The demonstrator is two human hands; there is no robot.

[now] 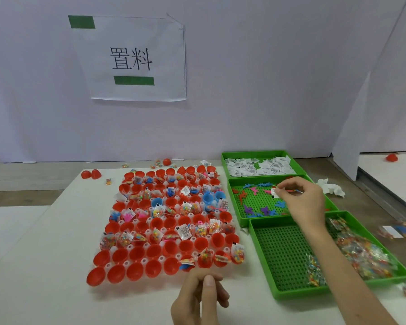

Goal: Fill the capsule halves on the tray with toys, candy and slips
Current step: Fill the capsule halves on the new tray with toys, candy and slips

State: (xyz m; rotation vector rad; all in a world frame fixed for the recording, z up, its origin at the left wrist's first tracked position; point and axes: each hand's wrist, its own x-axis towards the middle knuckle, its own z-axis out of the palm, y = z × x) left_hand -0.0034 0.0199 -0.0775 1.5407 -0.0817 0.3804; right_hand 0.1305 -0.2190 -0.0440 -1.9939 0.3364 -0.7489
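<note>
The capsule halves, most of them red, stand with the open side up in a pale tray that lies in the middle of the white table, just in front of the person. Many halves in the far and middle rows already carry candy packets, small toys and printed slips, while most in the two nearest rows on the left side hold nothing. A few blue halves sit among the red ones toward the right of the tray. The left hand rests at the near edge of the tray with its fingers curled and the thumb laid on them; if it holds something, I cannot tell. The right hand is stretched over the middle green bin, just beside the tray, and pinches a white slip between thumb and fingertips. In this bin lie the small toys in blue, purple, pink and red. The far green bin holds a heap of slips, and the near green bin holds candy packets gathered on its right side. Two loose red halves lie on the table beyond the far left corner of the tray. A crumpled tissue lies to the right of the bins. On the wall behind hangs a paper sign.
</note>
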